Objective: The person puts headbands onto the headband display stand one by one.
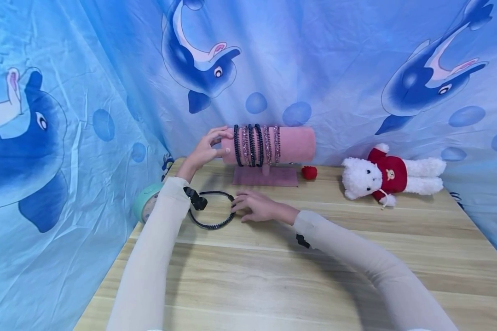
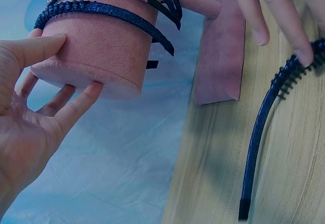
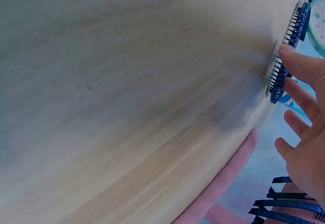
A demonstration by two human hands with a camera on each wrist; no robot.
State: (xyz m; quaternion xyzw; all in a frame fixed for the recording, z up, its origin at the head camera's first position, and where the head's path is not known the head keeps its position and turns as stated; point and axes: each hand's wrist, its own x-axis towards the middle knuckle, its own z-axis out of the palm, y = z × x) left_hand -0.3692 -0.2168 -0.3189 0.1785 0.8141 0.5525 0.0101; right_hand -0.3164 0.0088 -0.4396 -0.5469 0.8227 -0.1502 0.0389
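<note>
My left hand [image 1: 209,148] grips the left end of a pink padded roll on a stand [image 1: 298,145], its thumb on the side and fingers around the end face, as the left wrist view shows. Several headbands [image 2: 101,10], dark blue and pink glittery ones with teeth, sit around the roll. Before the stand, a dark toothed headband [image 1: 213,226] lies on the wooden table. My right hand [image 1: 258,207] is at the right side of this headband, palm down, fingers fairly straight. In the left wrist view one fingertip [image 2: 304,56] rests on the band.
A red strawberry-like item [image 1: 309,173] lies right of the stand's base. Further right is a white plush bear [image 1: 393,174] in a red top, on its back. A mint green clock [image 1: 147,202] stands at the table's left edge, and a dolphin-print curtain [image 1: 314,55] surrounds the table.
</note>
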